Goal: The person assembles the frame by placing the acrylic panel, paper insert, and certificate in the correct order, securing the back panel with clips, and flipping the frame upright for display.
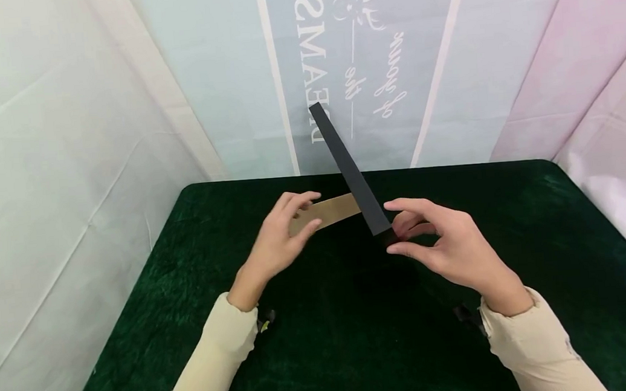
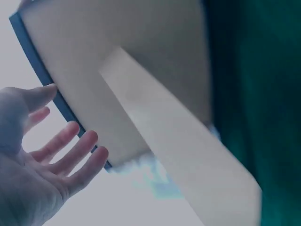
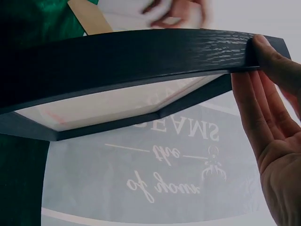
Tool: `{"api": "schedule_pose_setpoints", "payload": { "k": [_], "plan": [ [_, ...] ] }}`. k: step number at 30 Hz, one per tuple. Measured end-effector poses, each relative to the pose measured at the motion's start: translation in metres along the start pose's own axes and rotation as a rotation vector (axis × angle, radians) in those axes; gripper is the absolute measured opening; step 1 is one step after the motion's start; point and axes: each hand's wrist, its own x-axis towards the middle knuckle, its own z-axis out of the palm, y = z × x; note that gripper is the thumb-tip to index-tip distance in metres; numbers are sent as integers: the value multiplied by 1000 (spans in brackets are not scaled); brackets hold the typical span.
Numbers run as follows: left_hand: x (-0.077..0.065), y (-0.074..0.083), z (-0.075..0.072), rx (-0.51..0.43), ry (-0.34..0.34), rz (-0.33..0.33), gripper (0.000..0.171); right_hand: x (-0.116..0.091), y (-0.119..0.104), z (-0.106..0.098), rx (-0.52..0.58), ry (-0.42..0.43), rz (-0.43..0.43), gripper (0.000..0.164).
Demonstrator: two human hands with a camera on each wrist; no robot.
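Note:
A black picture frame (image 1: 351, 171) is upright over the table, seen nearly edge-on from the head. My right hand (image 1: 452, 243) pinches its near top corner; in the right wrist view the thumb lies on the dark outer edge (image 3: 164, 52) and the fingers are on the front side. From the tan back panel (image 2: 84, 84) a flat easel leg (image 2: 169, 127) sticks out. My left hand (image 1: 278, 240) is beside the outer end of that leg, fingers spread and loosely bent, gripping nothing. The picture inside is seen only at a steep slant.
A dark green cloth (image 1: 323, 340) covers the table. Behind the far edge hangs a pale blue curtain (image 1: 228, 74) with white lettering, and white fabric (image 1: 59, 146) closes off the left side. Dark wrist devices (image 1: 266, 321) show at the cuffs.

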Motion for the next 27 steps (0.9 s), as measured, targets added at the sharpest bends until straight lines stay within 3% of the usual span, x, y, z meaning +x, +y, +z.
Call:
{"api": "schedule_pose_setpoints", "payload": {
  "k": [5, 9, 18, 23, 27],
  "plan": [
    [0, 57, 8, -164, 5, 92, 50, -2, 5, -7, -38, -50, 41, 84],
    [1, 82, 17, -195, 21, 119, 51, -4, 15, -16, -54, -129, 79, 81],
    [5, 101, 43, -115, 20, 32, 45, -23, 55, -6, 45, -284, 156, 52],
    [4, 104, 46, -87, 54, 43, 41, -45, 77, 4, 87, -368, 188, 34],
    [4, 104, 45, -137, 59, 49, 35, -55, 86, 12, 138, -364, 153, 25]
  ]
}}
